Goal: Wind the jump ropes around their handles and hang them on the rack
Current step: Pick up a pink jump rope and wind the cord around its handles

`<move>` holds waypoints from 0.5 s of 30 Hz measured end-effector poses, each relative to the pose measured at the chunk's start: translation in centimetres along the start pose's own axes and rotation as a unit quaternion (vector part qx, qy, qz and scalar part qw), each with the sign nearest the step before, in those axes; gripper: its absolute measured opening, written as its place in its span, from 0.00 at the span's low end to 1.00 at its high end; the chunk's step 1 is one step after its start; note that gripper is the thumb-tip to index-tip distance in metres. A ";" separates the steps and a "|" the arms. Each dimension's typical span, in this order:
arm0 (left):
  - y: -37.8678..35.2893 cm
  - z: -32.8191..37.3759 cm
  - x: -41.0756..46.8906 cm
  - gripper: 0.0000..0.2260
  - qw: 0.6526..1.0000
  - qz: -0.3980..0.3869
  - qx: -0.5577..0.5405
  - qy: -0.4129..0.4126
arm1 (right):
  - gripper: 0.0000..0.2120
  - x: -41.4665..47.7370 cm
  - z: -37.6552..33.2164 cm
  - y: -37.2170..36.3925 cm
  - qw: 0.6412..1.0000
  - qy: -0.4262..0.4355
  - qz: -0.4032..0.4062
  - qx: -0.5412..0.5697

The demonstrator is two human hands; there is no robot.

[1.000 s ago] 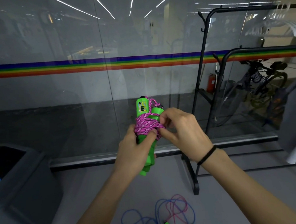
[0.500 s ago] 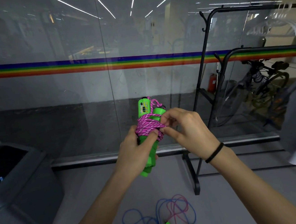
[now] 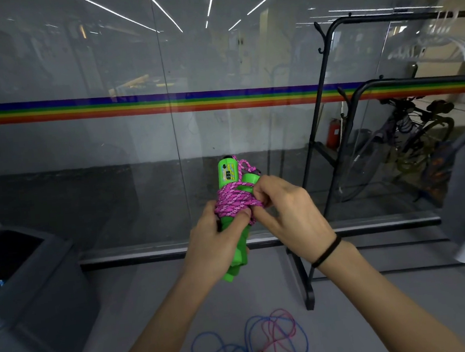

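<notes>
- Your left hand (image 3: 218, 242) is wrapped around the lower part of the pair of green handles (image 3: 237, 249), held upright at centre frame, thumb pressing up against the bottom of the coil.
- The pink rope (image 3: 235, 201) is wound in a tight bundle around the upper half of the handles; one handle top with a small counter window stands clear above the coil.
- Your right hand (image 3: 289, 215) meets the coil from the right, fingertips pinched on a strand at its right edge. Hands are together, both on the same bundle.
- Step in hand, as I read it: securing the loose end. The winding looks finished; a short tail loops up near the handle tops.
- Whether the end is already tucked under a turn cannot be told; your fingers hide it.
- Next move calls for: keep the left thumb clamped on the wraps so nothing springs loose, push the end under a turn, pull snug.
- Then carry the bundle to the black rack (image 3: 329, 104), right of centre; a hook shows at its upper corner.
- More jump ropes (image 3: 258, 340), blue and pink cords with green handles, lie unwound on the floor at bottom centre. Those are yet to do.
</notes>
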State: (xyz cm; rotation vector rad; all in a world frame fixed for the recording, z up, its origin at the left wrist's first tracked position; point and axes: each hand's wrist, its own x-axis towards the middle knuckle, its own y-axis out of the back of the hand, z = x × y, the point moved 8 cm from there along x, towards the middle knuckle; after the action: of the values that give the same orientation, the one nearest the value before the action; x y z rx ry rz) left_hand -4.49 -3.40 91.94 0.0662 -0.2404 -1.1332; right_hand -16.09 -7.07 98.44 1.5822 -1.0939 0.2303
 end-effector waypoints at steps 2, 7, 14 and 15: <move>0.1 0.0 0.0 0.18 1.000 0.003 -0.001 -0.003 | 0.04 -0.2 0.0 -0.2 1.000 -0.004 0.006 0.006; 0.3 0.1 -0.2 0.15 0.999 0.013 -0.030 -0.012 | 0.06 -0.6 0.0 0.2 0.998 -0.022 0.051 0.033; -0.1 0.4 -0.3 0.05 0.997 -0.021 -0.071 0.006 | 0.06 -0.5 -0.1 0.8 0.998 -0.027 0.046 0.040; -0.1 0.3 -0.3 0.05 0.997 -0.024 -0.069 0.005 | 0.06 -0.4 -0.1 0.6 0.999 -0.024 0.026 0.030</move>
State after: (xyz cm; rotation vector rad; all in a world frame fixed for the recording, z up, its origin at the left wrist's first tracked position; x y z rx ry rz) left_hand -4.77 -3.19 92.18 -0.0445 -0.1512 -1.1942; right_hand -16.72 -6.73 98.65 1.6209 -1.1757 0.2639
